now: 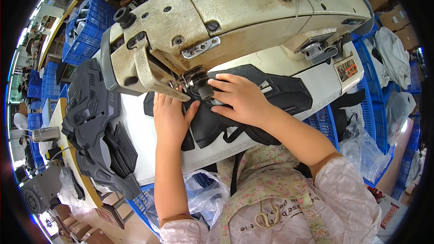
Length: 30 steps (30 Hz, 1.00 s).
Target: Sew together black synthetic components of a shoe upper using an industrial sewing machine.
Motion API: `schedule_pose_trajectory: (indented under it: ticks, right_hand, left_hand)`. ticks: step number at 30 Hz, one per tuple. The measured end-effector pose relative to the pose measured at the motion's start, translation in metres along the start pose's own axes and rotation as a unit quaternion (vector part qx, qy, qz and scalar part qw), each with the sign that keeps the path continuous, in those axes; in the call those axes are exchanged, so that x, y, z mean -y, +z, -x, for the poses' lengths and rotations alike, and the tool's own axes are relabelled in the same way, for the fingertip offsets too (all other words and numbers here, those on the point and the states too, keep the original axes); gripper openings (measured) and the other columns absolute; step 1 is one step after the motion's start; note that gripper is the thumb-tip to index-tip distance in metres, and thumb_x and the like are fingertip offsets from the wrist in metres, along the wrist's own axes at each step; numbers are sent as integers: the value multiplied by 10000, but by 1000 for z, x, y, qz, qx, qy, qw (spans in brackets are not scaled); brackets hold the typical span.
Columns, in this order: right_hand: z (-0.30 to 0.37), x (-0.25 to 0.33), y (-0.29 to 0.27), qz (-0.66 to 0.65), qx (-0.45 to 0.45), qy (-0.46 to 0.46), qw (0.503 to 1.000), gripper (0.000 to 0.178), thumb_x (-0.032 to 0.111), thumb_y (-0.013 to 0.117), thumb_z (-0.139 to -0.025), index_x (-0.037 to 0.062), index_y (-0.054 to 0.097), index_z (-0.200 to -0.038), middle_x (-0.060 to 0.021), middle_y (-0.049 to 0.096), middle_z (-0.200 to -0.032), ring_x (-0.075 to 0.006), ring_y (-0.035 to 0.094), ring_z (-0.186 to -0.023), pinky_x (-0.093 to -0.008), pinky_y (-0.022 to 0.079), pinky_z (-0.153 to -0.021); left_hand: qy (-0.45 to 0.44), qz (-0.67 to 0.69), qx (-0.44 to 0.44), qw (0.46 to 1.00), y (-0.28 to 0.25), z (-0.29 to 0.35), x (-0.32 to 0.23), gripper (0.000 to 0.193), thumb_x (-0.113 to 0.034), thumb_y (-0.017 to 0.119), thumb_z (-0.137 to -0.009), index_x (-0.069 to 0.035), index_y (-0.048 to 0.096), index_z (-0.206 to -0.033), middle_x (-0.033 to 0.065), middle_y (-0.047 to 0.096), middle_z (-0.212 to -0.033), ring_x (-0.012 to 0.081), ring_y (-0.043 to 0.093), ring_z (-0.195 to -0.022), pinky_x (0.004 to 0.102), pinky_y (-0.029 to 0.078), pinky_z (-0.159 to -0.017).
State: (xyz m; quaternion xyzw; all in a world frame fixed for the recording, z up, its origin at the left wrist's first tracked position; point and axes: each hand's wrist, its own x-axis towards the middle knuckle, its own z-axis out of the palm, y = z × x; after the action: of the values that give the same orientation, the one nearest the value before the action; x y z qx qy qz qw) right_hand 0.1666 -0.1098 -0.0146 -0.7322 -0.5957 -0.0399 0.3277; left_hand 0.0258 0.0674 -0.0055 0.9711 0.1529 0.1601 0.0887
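Observation:
A worn cream sewing machine (pixel 181 22) stands over a white work surface. Under its needle area lies a black sheet-like workpiece (pixel 203 129) with moulded panels and dangling flaps; it looks like a bag or shoe part, but I cannot tell which. My left hand (pixel 171 115) lies flat on the workpiece, left of the needle, fingers extended and thumb apart. On the right, my right hand (pixel 242 99) rests on it with spread fingers, close to a dark round knob (pixel 205 91) by the needle. The machine head partly hides the needle and the left fingertips.
A heap of similar black moulded pieces (pixel 95 108) lies at the left of the machine. Blue crates (pixel 86 29) stand far left and along the right. Clear plastic bags (pixel 361 147) sit in the right crates, and another bag (pixel 203 194) lies below the table edge.

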Motion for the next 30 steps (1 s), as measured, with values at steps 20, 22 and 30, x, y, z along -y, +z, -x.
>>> schedule_pose_trajectory:
  ticks: [20,22,30]
  right_hand:
    - [-18,-9,5,12,23,14,1000,354,293,725,-801,78,688,-1080,-98,616,-1246,-304,536,-1216,-426,469,-975]
    - [-16,-6,4,32,11,4,999,372,276,726,-792,59,676,-1091,-127,598,-1252,-313,533,-1202,-427,470,-966]
    - [-14,23,-1,35,31,28,998,466,290,723,-802,55,643,-1195,-177,576,-1092,-350,525,-1097,-438,453,-917]
  left_hand:
    - [-73,12,6,997,-21,-15,-21,349,-239,749,-773,-25,672,-1037,133,653,-998,331,575,-1017,450,440,-910]
    - [-68,17,-13,997,-14,-10,-24,364,-243,744,-779,-15,667,-1052,128,655,-1003,325,578,-1033,453,444,-915]
    - [-22,73,18,997,-24,-16,-2,400,-206,750,-790,34,677,-1101,207,671,-1058,393,597,-999,430,477,-883]
